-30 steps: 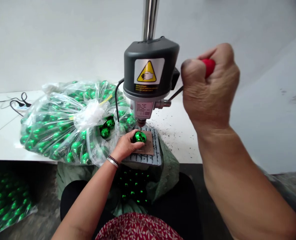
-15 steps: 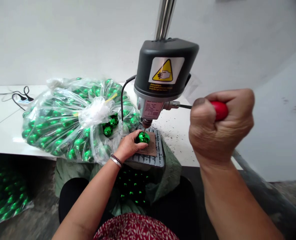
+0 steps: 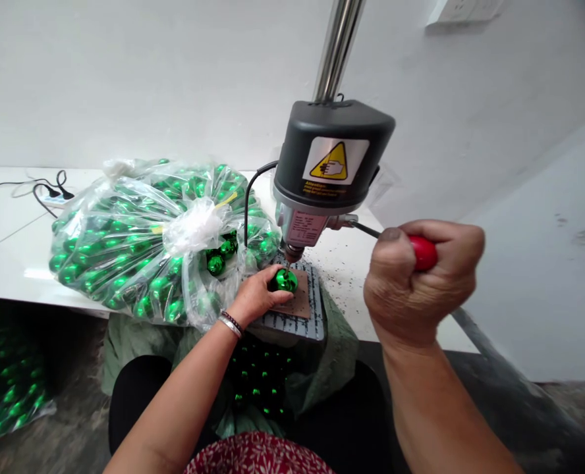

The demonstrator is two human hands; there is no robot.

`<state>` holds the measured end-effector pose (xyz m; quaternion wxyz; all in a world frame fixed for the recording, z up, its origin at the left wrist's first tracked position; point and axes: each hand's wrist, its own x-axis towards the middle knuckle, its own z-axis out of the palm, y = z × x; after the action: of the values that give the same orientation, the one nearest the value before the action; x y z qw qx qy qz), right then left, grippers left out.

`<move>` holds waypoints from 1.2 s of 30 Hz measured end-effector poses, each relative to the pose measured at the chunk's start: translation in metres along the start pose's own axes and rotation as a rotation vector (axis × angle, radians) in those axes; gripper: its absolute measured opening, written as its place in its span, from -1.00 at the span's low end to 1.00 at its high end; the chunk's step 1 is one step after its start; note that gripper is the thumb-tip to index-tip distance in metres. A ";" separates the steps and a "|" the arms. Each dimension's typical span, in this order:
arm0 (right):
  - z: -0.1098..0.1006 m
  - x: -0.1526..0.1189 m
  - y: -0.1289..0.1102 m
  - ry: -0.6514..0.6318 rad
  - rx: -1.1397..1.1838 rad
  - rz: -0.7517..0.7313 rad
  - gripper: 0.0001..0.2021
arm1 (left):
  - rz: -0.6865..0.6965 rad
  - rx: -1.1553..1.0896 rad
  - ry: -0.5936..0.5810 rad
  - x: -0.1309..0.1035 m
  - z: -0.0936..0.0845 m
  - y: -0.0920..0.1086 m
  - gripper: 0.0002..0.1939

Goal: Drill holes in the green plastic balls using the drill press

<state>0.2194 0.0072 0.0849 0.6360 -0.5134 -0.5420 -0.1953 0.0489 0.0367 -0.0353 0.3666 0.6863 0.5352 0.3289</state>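
My left hand [image 3: 260,294] grips a shiny green ball [image 3: 286,280] between thumb and fingers, on a brown board [image 3: 300,304] that lies on the drill press's grey base [image 3: 316,316]. Straight above the ball is the drill bit, its tip at or very near the top of the ball; whether it has entered is too small to tell. The dark drill press head [image 3: 333,155] bears a yellow warning label. At the right, my right hand [image 3: 421,286] is closed around the red knob [image 3: 423,253] of the press lever.
A large clear plastic bag [image 3: 194,227] of green balls lies on the white table [image 3: 10,263], left of the press. Another bag of balls [image 3: 10,388] is at lower left. More green balls show below the base, beside green cloth [image 3: 334,355]. Dark shavings speckle the table.
My right hand and the red knob have moved down and slightly left, tilting the lever further down. The whole view has shifted a little. My left hand still holds the ball.
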 end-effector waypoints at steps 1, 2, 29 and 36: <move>0.000 -0.003 0.001 0.007 -0.005 -0.006 -0.91 | 0.000 -0.005 0.001 0.000 0.000 0.000 -0.33; 0.000 -0.005 0.002 0.015 -0.012 -0.016 -0.91 | 0.001 -0.009 0.001 0.000 0.000 -0.001 -0.34; 0.027 0.087 -0.018 -0.316 0.007 0.341 -0.80 | 0.035 -0.247 -0.232 -0.016 -0.030 0.006 -0.53; 0.032 0.076 -0.005 -0.235 0.132 0.186 -0.74 | -0.028 -0.218 -0.503 -0.040 -0.065 0.001 -0.43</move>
<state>0.2256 0.0563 0.1511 0.6161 -0.5377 -0.5743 -0.0379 -0.0141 0.0077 -0.0034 0.5641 0.6954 0.3982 0.1990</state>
